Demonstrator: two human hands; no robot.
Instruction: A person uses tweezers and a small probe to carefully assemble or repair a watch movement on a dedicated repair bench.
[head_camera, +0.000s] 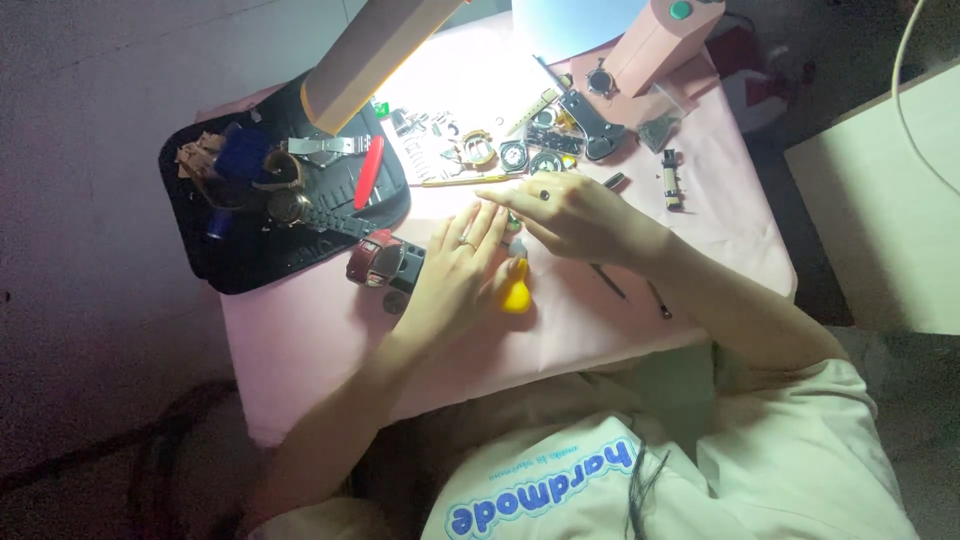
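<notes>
My left hand lies flat on the pink table cover, fingers stretched out and a ring on one finger. A yellow rubber blower bulb sits against its thumb side. My right hand comes in from the right with its fingers curled and pinched. Its tips meet my left fingertips over something small that is hidden. A small dark round spot shows on one right finger. A thin dark tool lies on the cover just under my right wrist.
A black tool roll at left holds watches, straps and a red-handled tool. A red-strapped watch lies beside my left hand. Watch cases, springs and a brass stick lie beyond. A pink lamp arm, pink box and white furniture surround.
</notes>
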